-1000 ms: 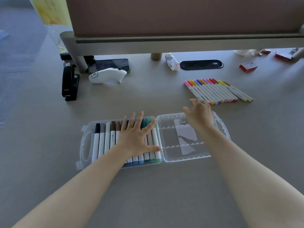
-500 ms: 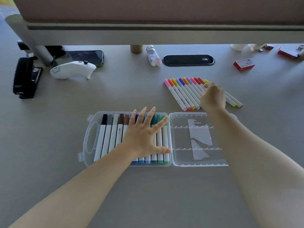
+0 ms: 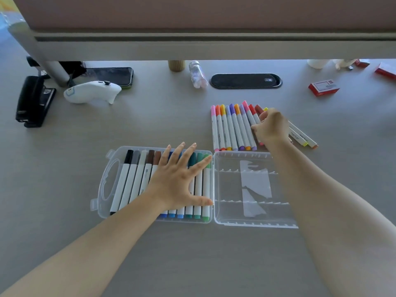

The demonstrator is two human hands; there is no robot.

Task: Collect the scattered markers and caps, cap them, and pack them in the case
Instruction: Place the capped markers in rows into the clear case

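My right hand (image 3: 271,127) curls onto the loose markers (image 3: 233,127) just beyond the case (image 3: 255,224), long axes near-to-far, while my left hand (image 3: 177,179) presses flat on the packed row (image 3: 130,179).

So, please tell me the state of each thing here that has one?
case: open, lying flat
left half: filled with capped markers
right half: no markers in it
loose markers: capped, in a row on the desk
left hand: flat on packed markers
right hand: curled on loose markers
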